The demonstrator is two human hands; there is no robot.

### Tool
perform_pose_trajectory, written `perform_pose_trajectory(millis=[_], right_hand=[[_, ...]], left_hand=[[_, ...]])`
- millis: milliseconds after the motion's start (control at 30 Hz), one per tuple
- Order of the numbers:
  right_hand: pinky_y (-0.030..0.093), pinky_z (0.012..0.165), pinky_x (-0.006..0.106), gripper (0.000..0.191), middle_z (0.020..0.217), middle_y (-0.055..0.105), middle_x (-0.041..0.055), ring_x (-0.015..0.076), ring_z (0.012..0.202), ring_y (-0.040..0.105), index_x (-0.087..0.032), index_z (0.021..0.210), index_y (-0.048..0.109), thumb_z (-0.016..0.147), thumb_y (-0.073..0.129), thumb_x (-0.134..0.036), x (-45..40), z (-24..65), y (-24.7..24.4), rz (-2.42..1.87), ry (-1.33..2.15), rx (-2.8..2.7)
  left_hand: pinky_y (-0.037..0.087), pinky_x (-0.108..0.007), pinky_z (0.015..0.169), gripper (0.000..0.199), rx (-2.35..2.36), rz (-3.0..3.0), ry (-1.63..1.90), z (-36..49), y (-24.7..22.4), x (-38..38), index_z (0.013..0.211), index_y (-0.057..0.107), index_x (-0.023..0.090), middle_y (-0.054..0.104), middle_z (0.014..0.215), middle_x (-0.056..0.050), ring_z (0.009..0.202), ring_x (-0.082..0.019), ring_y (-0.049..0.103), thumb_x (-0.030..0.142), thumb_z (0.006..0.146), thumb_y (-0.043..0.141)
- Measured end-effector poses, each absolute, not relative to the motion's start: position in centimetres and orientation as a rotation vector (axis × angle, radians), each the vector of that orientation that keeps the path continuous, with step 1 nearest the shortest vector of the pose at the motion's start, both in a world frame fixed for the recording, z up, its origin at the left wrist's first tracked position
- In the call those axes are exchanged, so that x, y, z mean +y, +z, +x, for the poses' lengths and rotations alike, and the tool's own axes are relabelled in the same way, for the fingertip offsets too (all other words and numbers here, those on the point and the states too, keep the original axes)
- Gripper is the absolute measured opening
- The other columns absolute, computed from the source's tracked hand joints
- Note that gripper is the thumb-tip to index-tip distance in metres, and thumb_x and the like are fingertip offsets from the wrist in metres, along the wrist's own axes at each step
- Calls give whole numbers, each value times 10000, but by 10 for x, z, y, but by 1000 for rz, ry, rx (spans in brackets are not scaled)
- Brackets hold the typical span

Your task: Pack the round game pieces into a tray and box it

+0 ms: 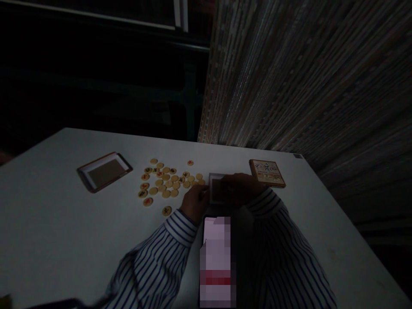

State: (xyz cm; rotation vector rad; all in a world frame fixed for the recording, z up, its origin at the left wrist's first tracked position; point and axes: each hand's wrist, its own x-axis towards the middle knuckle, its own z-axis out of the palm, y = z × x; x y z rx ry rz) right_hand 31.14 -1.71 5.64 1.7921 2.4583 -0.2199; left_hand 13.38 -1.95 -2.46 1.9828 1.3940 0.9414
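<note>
A small shallow box stands open on the white table, between my two hands. My left hand grips the box's left side near the front corner, fingers curled against it. Over the right part of the box lies my right hand; it is in deep shadow, so its fingers and anything in them cannot be made out. Just left of the box are many round wooden Chinese chess pieces, loosely scattered. Some show red or black characters, while others show plain faces.
A brown-edged open box part rests at the left. Beyond my right hand lies a flat printed box lid. A lit phone, partly blurred out, lies between my forearms. A pleated curtain hangs behind the table's far right edge.
</note>
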Motion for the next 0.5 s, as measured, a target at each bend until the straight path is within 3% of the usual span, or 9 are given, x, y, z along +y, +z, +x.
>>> perform_pose_trajectory(millis=[500], right_hand=[[430, 584, 270, 291, 854, 692, 67, 215, 762, 644, -236, 930, 663, 785, 494, -423, -19, 303, 55, 1702, -314, 2420]], left_hand=[[506, -315, 744, 254, 1389, 2095, 832, 133, -26, -18, 973, 658, 164, 685, 901, -83, 831, -188, 634, 224, 776, 511]])
